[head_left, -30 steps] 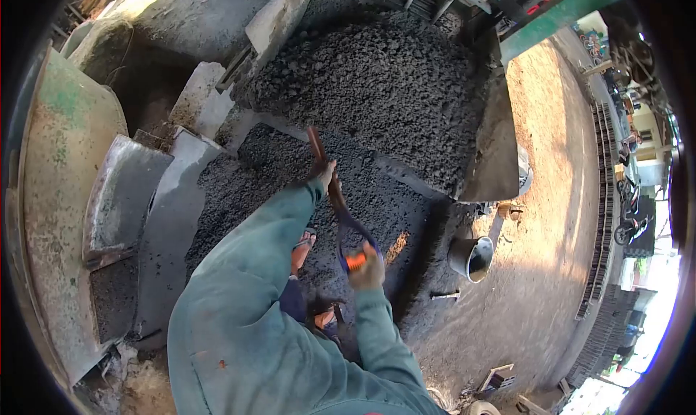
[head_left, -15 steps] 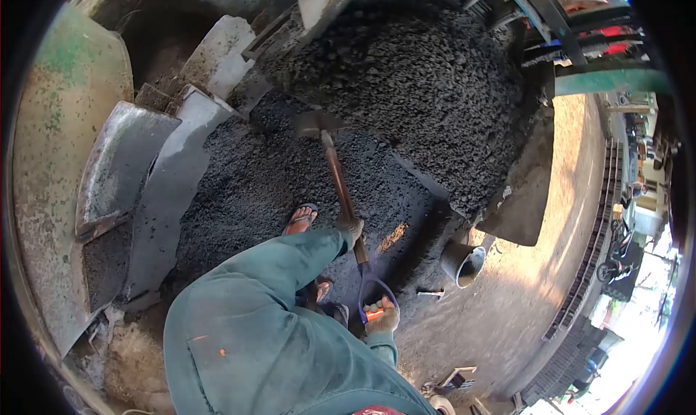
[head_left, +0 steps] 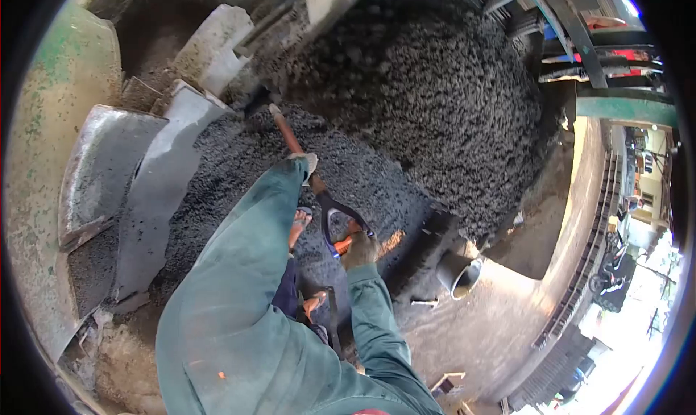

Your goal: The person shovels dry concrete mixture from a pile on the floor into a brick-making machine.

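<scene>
A shovel (head_left: 288, 132) with a reddish-brown shaft slants up and left across the dark, grainy material (head_left: 348, 154) on the floor. My left hand (head_left: 311, 166), gloved, is wrapped round the lower shaft. My right hand (head_left: 360, 251), also gloved, is closed on the orange grip of the shovel's dark D-shaped handle. The dark blade (head_left: 257, 100) is at the upper left, near the foot of a large heap (head_left: 464, 118) of the same material; its edge is hard to make out.
Pale curved slabs (head_left: 170, 176) lean along the left side. A bucket (head_left: 459, 274) and a hammer (head_left: 425, 301) lie right of my feet. A green beam (head_left: 627, 109) crosses the upper right. A motorbike (head_left: 609, 276) stands farther off.
The shovel has moved up and left with both hands on it. Its blade has gone from the middle of the spread material toward the slabs, and my right arm has stretched forward.
</scene>
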Motion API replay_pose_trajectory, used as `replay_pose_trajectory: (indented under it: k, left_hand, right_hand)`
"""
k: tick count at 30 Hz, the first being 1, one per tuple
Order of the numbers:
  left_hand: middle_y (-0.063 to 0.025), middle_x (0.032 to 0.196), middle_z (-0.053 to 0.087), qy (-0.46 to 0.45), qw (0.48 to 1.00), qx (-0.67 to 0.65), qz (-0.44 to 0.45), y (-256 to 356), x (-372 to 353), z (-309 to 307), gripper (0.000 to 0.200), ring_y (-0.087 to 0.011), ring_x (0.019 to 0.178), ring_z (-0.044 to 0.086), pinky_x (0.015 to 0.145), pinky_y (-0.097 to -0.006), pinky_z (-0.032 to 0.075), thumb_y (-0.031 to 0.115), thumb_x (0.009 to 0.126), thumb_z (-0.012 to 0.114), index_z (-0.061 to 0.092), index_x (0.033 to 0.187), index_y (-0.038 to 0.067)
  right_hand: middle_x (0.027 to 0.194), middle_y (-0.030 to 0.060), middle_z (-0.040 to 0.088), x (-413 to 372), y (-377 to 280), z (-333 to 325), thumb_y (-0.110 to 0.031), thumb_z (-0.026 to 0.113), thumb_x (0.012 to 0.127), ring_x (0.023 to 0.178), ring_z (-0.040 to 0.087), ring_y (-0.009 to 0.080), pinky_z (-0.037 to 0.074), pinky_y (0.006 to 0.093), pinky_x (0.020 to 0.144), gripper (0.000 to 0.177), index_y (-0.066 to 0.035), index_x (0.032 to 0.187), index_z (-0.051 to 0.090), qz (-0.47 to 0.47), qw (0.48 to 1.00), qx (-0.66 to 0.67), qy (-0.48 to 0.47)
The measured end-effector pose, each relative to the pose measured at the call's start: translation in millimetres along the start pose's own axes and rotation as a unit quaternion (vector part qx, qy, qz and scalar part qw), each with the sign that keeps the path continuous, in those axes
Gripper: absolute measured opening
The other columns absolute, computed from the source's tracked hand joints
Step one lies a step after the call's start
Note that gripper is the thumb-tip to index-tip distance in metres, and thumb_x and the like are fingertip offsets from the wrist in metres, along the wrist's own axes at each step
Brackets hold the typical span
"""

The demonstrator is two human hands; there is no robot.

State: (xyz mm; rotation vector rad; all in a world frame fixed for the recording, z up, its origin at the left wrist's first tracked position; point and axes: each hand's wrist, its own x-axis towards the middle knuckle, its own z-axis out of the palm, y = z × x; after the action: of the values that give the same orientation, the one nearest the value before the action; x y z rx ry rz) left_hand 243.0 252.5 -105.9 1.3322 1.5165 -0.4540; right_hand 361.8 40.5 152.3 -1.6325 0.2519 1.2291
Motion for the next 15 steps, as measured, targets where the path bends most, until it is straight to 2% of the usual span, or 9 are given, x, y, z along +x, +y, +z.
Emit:
replay_pose_trajectory:
  k: [2,3,7,8,9,11,12,14,15]
  left_hand:
    - [-0.0070,0.081,0.070,-0.017,0.980,0.181,0.083,3.1,-9.9,19.4,0.036,-0.0226,0.078,0.070,0.073,-0.0402,0.056,0.042,0.075,0.072,0.070,0.092,0.011]
    - [-0.0055,0.080,0.069,-0.035,0.956,0.263,0.128,1.9,-12.0,38.7,0.037,-0.0219,0.077,0.070,0.073,-0.0388,0.056,0.045,0.073,0.072,0.072,0.091,0.013]
    - [0.0006,0.076,0.069,-0.052,0.769,0.550,0.321,28.3,-32.1,98.7,0.044,-0.0190,0.076,0.071,0.072,-0.0335,0.056,0.059,0.065,0.073,0.077,0.087,0.021]
    - [-0.0005,0.079,0.069,-0.057,0.786,0.518,0.332,36.6,-43.6,115.7,0.041,-0.0198,0.078,0.070,0.073,-0.0351,0.056,0.054,0.067,0.072,0.075,0.089,0.020]
    - [-0.0016,0.082,0.068,-0.076,0.842,0.437,0.308,48.0,-65.0,125.2,0.038,-0.0206,0.079,0.069,0.073,-0.0367,0.056,0.050,0.069,0.071,0.073,0.091,0.019]
    - [-0.0038,0.087,0.066,-0.140,0.966,0.132,0.170,62.5,-111.1,135.3,0.033,-0.0223,0.083,0.068,0.074,-0.0399,0.055,0.041,0.073,0.069,0.069,0.095,0.016]
    - [-0.0049,0.090,0.065,-0.163,0.982,-0.073,0.067,69.4,-135.4,139.4,0.031,-0.0231,0.084,0.067,0.075,-0.0415,0.055,0.037,0.075,0.068,0.068,0.098,0.015]
    - [-0.0072,0.096,0.063,-0.164,0.922,-0.345,-0.072,86.6,-178.5,149.0,0.027,-0.0247,0.088,0.065,0.076,-0.0447,0.055,0.028,0.080,0.066,0.064,0.102,0.013]
    - [-0.0083,0.099,0.062,-0.164,0.891,-0.410,-0.102,98.2,-198.7,154.3,0.025,-0.0255,0.089,0.064,0.077,-0.0463,0.055,0.023,0.082,0.065,0.062,0.104,0.011]
  right_hand:
    - [0.076,0.0061,0.060,-3.6,10.9,-20.4,-0.008,0.072,0.088,0.059,0.062,0.0230,0.057,0.0406,0.052,0.013,-0.006,0.094,0.061,-0.001,0.999,0.047,-0.025]
    - [0.077,0.0071,0.061,-12.5,6.4,-35.9,-0.007,0.071,0.088,0.058,0.061,0.0229,0.057,0.0433,0.052,0.012,-0.005,0.096,0.062,-0.016,1.000,-0.004,-0.026]
    - [0.074,0.0064,0.060,-68.5,-29.1,-71.5,-0.007,0.069,0.090,0.058,0.062,0.0219,0.058,0.0435,0.055,0.008,-0.006,0.091,0.061,-0.023,0.999,0.018,0.030]
    - [0.073,0.0064,0.060,-81.5,-32.7,-87.0,-0.007,0.069,0.090,0.058,0.062,0.0218,0.058,0.0440,0.056,0.008,-0.006,0.091,0.061,-0.031,0.999,0.020,0.028]
    - [0.072,0.0064,0.059,-93.7,-35.3,-102.4,-0.006,0.068,0.090,0.059,0.062,0.0216,0.058,0.0445,0.057,0.008,-0.006,0.090,0.060,-0.038,0.999,0.024,0.024]
    - [0.071,0.0057,0.059,-122.3,-41.6,-122.3,-0.007,0.068,0.090,0.059,0.061,0.0208,0.058,0.0461,0.060,0.007,-0.007,0.089,0.061,-0.047,0.997,0.048,0.024]
    - [0.071,0.0054,0.059,-136.6,-46.4,-127.9,-0.007,0.068,0.090,0.059,0.061,0.0208,0.059,0.0461,0.060,0.008,-0.007,0.088,0.061,-0.061,0.997,0.047,0.031]
    - [0.071,0.0049,0.059,-165.2,-48.7,-140.7,-0.008,0.068,0.090,0.059,0.061,0.0208,0.059,0.0461,0.060,0.008,-0.007,0.088,0.061,-0.084,0.994,0.045,0.047]
    - [0.071,0.0044,0.059,-178.6,-51.4,-144.8,-0.009,0.069,0.090,0.057,0.061,0.0205,0.058,0.0443,0.058,0.009,-0.008,0.087,0.061,-0.094,0.992,0.057,0.059]
